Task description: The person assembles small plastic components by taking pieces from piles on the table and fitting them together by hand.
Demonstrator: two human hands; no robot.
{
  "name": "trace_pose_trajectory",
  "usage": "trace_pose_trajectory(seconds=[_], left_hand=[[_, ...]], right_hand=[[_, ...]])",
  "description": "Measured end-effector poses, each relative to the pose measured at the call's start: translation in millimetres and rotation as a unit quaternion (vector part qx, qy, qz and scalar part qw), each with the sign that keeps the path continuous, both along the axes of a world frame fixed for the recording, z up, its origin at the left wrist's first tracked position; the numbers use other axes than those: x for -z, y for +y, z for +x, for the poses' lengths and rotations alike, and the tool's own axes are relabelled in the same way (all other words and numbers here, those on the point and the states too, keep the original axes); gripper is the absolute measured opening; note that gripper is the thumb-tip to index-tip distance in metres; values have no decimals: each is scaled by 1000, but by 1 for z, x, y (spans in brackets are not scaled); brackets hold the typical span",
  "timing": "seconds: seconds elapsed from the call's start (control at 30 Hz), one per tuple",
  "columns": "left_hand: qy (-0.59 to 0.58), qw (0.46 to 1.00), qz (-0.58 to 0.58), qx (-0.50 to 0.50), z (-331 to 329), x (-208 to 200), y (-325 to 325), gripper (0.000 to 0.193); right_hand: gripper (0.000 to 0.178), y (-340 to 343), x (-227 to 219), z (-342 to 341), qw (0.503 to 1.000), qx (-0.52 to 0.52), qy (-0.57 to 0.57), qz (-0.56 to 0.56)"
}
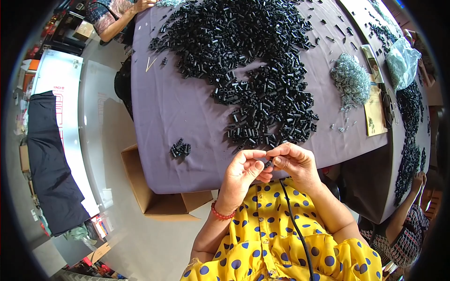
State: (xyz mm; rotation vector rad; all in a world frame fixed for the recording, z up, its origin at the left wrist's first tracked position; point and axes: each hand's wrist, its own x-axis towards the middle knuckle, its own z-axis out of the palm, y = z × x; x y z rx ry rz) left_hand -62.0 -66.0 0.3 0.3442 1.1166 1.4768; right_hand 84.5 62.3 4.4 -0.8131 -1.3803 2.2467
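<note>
So in the head view (the only one here), both hands are up close together just over the near edge of the purple-covered table (201, 180), in front of the yellow dotted top. The left hand (243, 175) has a tiny dark piece (268, 164) pinched at its fingertips, and the right hand (298, 165) meets it there, thumb and forefinger pressed in, fingers curled. Can't tell if the right one has a second bit of its own, the fingers cover too much. Just beyond the hands sits the big heap of black pieces (276, 107), little tubes mostly; out to the left of the hands is a small separate cluster (180, 149) of black ones, and farther out on the right is a mound of clear pieces (350, 79). My read: the step in hand is fingertip work on one single piece, with the cluster on the left not being touched. Next move, I'd say, calls for the left pinch holding firm while the right does the fine pressing or turning (small and slick-looking, so a sloppy grip could probably send it flying).
</note>
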Motion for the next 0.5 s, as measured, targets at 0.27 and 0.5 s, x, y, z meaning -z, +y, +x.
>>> trace_pose_trajectory(seconds=[0.27,0.5], left_hand=[[6,999,-26,-19,2,-7,3,27],[13,999,-26,-18,2,-8,2,27]], right_hand=[[12,1,2,2,996,-1,-6,86],[12,-1,0,0,995,1,-13,95]])
